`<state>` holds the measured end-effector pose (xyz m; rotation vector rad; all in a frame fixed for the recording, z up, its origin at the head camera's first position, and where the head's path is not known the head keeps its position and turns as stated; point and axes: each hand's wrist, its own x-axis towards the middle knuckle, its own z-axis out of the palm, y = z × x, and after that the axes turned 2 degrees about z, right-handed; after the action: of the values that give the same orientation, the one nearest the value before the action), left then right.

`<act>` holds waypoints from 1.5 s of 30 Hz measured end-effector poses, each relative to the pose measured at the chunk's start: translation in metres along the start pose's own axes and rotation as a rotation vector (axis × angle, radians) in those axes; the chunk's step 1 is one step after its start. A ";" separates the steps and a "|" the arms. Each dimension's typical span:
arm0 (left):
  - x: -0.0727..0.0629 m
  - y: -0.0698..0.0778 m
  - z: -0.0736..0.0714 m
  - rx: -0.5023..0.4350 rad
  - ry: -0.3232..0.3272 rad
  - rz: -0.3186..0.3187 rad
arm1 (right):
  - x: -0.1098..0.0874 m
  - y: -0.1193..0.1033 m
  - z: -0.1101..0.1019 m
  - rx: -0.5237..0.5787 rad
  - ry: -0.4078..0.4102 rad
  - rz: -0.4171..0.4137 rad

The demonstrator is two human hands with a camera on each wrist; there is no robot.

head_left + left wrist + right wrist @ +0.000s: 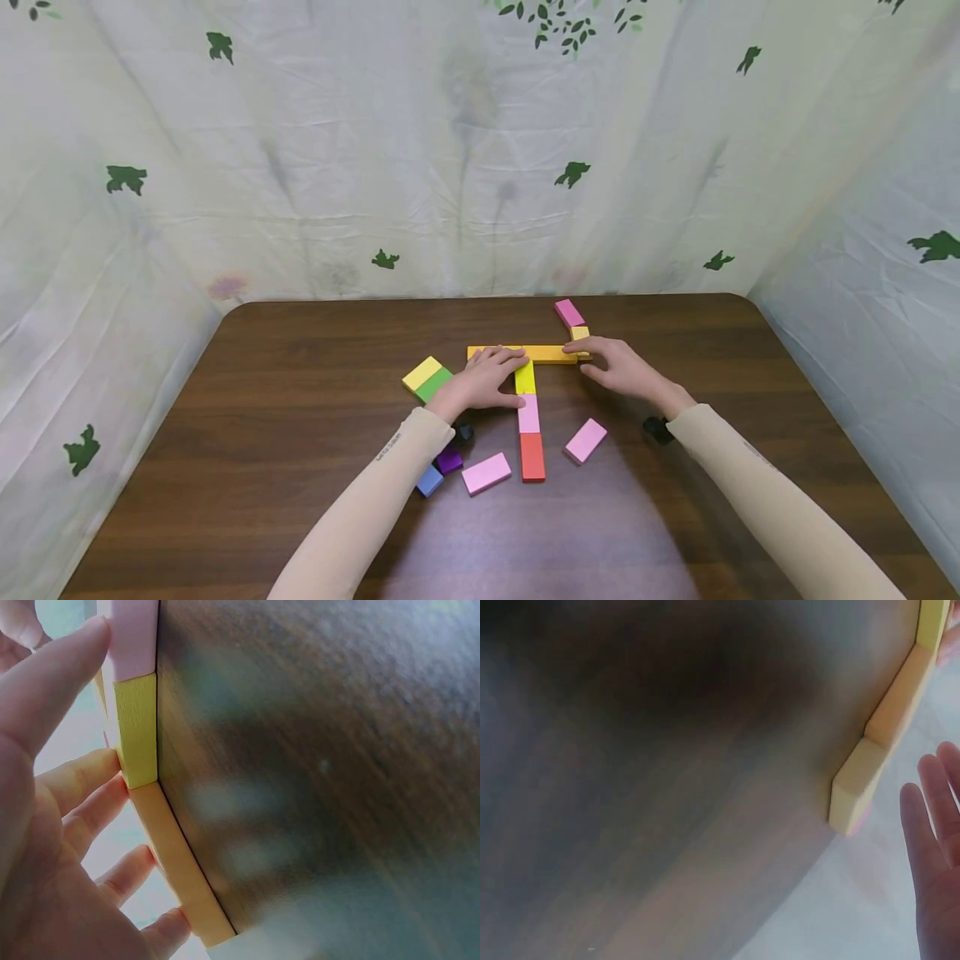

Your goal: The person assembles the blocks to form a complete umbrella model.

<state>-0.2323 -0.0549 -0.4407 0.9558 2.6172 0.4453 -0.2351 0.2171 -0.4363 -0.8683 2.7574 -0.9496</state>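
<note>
Brown table (255,467) bears coloured blocks (528,413), left hand (482,382) touching some

on table (300,400): block column (529,417) | behind it: crosswise row (551,355) | left, right: loose blocks (586,441) | behind table: curtain (480,150)

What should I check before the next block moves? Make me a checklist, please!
1. Line joined: ok. The bright yellow oblong wooden-looking block, light pink oblong block and red oblong block lie end to end.
2. Left hand on the line: ok. Its thumb touches the light pink block.
3. Right hand touching the orange oblong block: cannot tell. Its fingertips look very close.
4. Loose pink oblong blocks joined on: not ok. Both lie apart, either side of the red one.
5. Blue block fully visible: not ok. The left sleeve partly covers it.
</note>
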 end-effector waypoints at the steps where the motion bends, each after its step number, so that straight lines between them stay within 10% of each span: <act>1: 0.000 0.000 0.000 0.001 0.000 0.000 | -0.002 -0.002 0.001 0.006 -0.008 0.002; 27: -0.001 0.001 0.000 -0.004 0.009 0.003 | -0.040 -0.018 0.018 0.075 -0.189 -0.234; 45: -0.002 0.001 0.000 0.003 0.025 0.016 | -0.053 -0.024 0.023 0.051 -0.319 -0.119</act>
<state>-0.2307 -0.0551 -0.4397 0.9785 2.6349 0.4604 -0.1731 0.2176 -0.4452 -1.0799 2.4265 -0.8131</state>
